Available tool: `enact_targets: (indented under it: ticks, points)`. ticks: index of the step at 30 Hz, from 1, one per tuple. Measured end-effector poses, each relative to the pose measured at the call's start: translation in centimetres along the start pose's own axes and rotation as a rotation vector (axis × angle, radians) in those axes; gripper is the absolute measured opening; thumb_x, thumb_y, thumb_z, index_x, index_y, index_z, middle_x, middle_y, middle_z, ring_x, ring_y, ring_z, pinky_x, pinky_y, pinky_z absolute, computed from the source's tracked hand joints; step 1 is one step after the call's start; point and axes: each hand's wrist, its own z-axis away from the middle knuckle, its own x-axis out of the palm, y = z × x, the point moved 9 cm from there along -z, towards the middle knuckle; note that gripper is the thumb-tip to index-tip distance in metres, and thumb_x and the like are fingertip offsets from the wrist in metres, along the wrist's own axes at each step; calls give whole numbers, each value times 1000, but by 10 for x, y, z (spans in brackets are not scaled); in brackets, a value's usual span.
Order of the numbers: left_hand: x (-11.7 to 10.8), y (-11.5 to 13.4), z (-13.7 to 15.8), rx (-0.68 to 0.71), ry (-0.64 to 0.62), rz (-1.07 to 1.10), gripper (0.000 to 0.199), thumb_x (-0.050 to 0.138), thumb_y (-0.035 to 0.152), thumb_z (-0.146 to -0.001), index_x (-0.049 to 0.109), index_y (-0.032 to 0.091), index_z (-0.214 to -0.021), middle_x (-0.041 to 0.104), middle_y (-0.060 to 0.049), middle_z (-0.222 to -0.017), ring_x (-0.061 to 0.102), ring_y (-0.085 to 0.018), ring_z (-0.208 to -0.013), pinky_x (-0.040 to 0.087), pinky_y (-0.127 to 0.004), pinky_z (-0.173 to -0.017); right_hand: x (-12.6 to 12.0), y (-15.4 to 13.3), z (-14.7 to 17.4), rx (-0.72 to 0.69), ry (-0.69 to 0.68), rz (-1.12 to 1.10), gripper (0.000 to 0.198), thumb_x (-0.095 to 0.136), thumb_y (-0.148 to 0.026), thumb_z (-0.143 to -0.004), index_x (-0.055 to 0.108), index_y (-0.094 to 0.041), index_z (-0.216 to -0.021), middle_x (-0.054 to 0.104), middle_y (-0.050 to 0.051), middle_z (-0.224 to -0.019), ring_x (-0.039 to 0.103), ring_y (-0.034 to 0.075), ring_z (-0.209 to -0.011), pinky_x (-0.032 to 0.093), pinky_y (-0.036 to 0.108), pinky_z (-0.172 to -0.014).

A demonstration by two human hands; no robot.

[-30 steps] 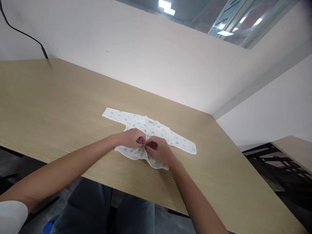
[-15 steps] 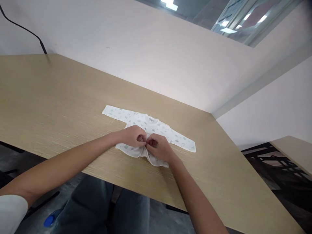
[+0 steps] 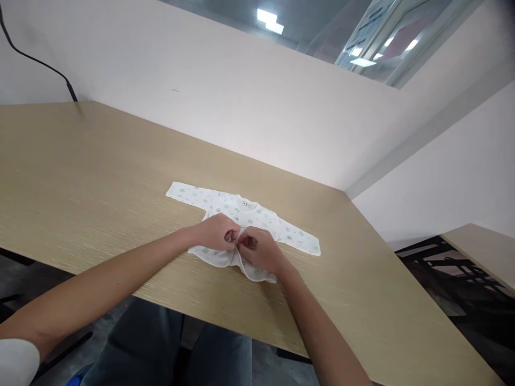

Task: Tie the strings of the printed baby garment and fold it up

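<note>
A small white baby shirt (image 3: 257,217) with a faint green and grey print lies on the table, its long sleeves spread to both sides and its neckline facing the wall. My left hand (image 3: 219,232) pinches the front of the shirt near the middle. Close beside it, my right hand (image 3: 259,247) pinches the fabric at the same spot, fingertips almost touching. Below the hands the front is lifted in a fold, and the lower hem bulges upward. The exact bit between the fingertips is hidden.
The wooden table (image 3: 120,161) runs up to a white wall (image 3: 241,96) with a window (image 3: 314,32) above. A black cable (image 3: 40,61) hangs at the far left. Dark metal framing (image 3: 454,268) stands beyond the right edge. A blue cap (image 3: 76,378) shows on the floor.
The camera view has shifted slightly, so the scene sits a little lower. Both hands keep their pinch at the middle of the shirt, with only slight finger movement.
</note>
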Motion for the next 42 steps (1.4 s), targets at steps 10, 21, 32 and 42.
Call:
enact_targets:
  ticks: [10,21,32,42]
  points:
    - [3,-3,0,-33,-42,-18,4,62,16,-67,57,17,-66,61,4,-65,49,-11,-60,35,-26,-61,-1,-2,0,-6,-41,-10,4,63,-17,-80,65,-19,-77,65,1,-78,56,15,-72,41,27,-65]
    - [2,0,-1,19,6,-52,6,62,16,-66,56,17,-65,55,5,-60,46,-10,-58,35,-26,-61,2,3,-1,29,-16,-129,14,59,-29,-92,68,-21,-86,68,2,-87,57,18,-80,42,30,-73]
    - [-1,-4,2,-23,-60,-9,1,62,18,-73,61,18,-72,62,4,-68,51,-11,-62,37,-25,-62,-10,19,-2,161,45,-197,17,53,-31,-91,64,-18,-86,55,-2,-71,47,14,-67,37,27,-63]
    - [-4,-13,5,-90,-161,129,27,77,42,-75,65,18,-79,60,3,-70,53,-11,-64,36,-24,-58,-16,49,-1,196,-117,-321,26,58,-41,-93,69,-18,-86,65,2,-81,53,16,-74,39,27,-65]
